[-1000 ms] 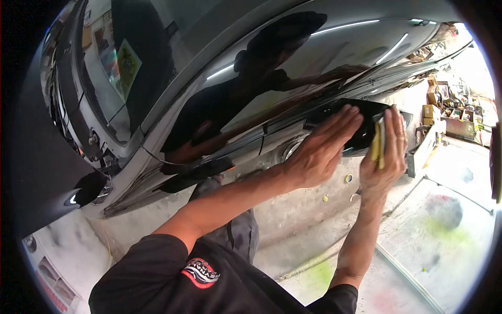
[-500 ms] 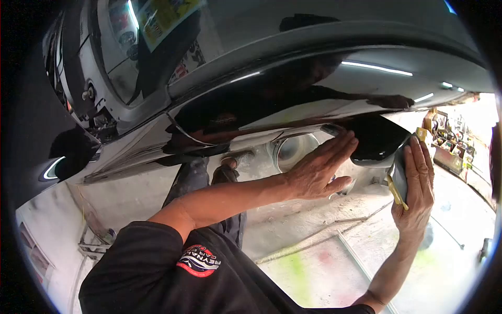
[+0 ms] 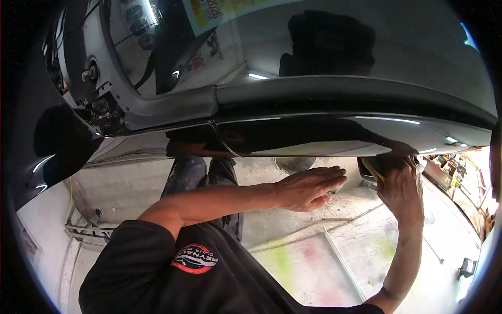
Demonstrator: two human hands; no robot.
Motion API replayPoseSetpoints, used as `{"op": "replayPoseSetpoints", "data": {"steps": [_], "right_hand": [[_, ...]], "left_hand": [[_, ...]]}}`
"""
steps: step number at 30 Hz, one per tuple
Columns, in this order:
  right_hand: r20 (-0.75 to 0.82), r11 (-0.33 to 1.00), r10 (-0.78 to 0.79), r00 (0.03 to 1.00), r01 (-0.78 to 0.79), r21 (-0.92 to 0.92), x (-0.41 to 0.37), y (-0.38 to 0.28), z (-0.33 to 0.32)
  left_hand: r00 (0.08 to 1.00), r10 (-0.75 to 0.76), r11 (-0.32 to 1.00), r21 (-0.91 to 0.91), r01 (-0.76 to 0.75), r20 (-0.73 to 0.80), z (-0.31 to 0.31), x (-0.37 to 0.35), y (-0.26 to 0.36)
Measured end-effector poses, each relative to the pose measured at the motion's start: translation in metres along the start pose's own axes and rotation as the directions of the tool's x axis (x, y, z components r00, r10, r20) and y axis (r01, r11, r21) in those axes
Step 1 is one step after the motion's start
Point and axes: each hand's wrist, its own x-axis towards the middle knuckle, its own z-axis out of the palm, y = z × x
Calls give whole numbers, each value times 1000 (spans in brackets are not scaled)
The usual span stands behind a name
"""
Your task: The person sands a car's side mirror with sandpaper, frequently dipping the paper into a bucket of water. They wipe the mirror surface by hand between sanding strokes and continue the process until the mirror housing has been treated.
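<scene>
My right hand point(image 3: 402, 183) is closed around a flat, grey pad with a yellow edge point(image 3: 373, 172), now mostly covered by the fingers. It touches the lower edge of the glossy black car panel point(image 3: 293, 137), beside a black rounded part point(image 3: 364, 168) that sticks out below the panel. Held in the air to the left of it is my left hand point(image 3: 311, 189), fingers stretched out and the thumb below them. I cannot see anything in that palm.
Dark car glass point(image 3: 434, 57) with a sticker curves across the top. Beneath the panel stands a round bucket point(image 3: 294, 166). The pale floor point(image 3: 293, 267) has green and pink paint stains. A cluttered shelf point(image 3: 442, 175) stands at the right, and a metal frame point(image 3: 86, 230) at the left.
My left hand has come down and away from the black part. My right hand has shifted slightly left and now curls over the pad. The view has tilted, showing more glass.
</scene>
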Motion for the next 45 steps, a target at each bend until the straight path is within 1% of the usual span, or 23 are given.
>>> {"op": "replayPoseSetpoints", "data": {"steps": [1, 4, 5, 8, 9, 12, 13, 15, 17, 20, 21, 24, 25, 28, 29, 31, 34, 35, 37, 40, 41, 44, 45], "right_hand": [[66, 999, -14, 998, 17, -41, 0, 2, 10], [139, 989, -83, 987, 99, -114, 15, 8, 19], [109, 977, -123, 986, 140, -160, 22, 7, 19], [167, 990, -62, 984, 82, -114, 36, 4, 13], [248, 996, 69, 966, -82, 41, 37, 1, 2], [383, 962, 188, 904, -248, 113, 36, -4, -19], [359, 976, 162, 919, -204, 80, 29, -1, -11], [364, 914, 209, 908, -314, 257, 27, 6, 1], [346, 813, 252, 904, -391, 431, 33, 7, 2], [409, 817, 241, 880, -411, 404, 40, 4, -18], [412, 913, 226, 883, -340, 227, 39, 1, -25], [318, 974, 190, 929, -218, 56, 40, -8, -40], [295, 964, 169, 940, -219, 148, 42, -7, -36], [242, 965, 85, 967, -140, 223, 41, -4, 0], [198, 988, 11, 980, -41, 150, 44, -6, 4], [288, 964, 91, 953, -156, 213, 46, -4, 2], [396, 955, 152, 906, -238, 178, 34, -7, -38], [422, 953, 157, 893, -249, 171, 32, -10, -51], [366, 978, 116, 923, -171, 122, 27, -13, -39], [256, 989, -75, 964, 105, -105, 11, -17, 2], [158, 977, -123, 980, 147, -153, 12, -19, 8], [453, 978, 72, 889, -153, 144, 26, -14, -21], [363, 962, 70, 929, -158, 221, 35, -20, -43]], "left_hand": [[1000, 4, 1000, 16, -4, 1, -1, -3, -1], [1000, 9, 998, 56, -10, 6, -4, -12, -6], [1000, 7, 998, 63, -7, 8, -6, -14, -7], [1000, 8, 999, 45, -8, 1, -14, -19, -7], [1000, 11, 999, 35, -11, -2, -16, -21, -8], [999, -48, 999, 8, 48, 7, -17, -25, -8], [999, -42, 999, 17, 42, -13, -13, -25, -9], [998, -28, 999, 43, 30, -48, -6, -25, -14], [998, -60, 998, -2, 60, -5, -10, -23, -12], [999, -38, 999, 6, 38, -21, -14, -23, -7], [999, -37, 999, -3, 37, -21, -15, -23, -7], [993, -115, 989, -93, 118, 39, -19, -21, -4], [986, -150, 978, -133, 159, 74, -22, -20, -2], [990, -131, 979, -151, 138, 56, -31, -17, 2], [996, -92, 991, -94, 93, 14, -30, -17, 1], [998, -3, 1000, 22, 4, -58, -28, -16, -1], [997, 2, 1000, 19, 0, -81, -23, -19, -4], [998, -37, 999, -12, 36, -47, -23, -19, -2], [994, -103, 993, -62, 105, 31, -28, -18, 0], [1000, -13, 1000, 20, 13, -11, -16, -16, -4], [1000, -24, 1000, 15, 24, -1, -16, -17, -4], [999, -43, 999, 0, 43, 26, -17, -19, -2], [999, -41, 999, 1, 41, 29, -17, -19, -3]]}}
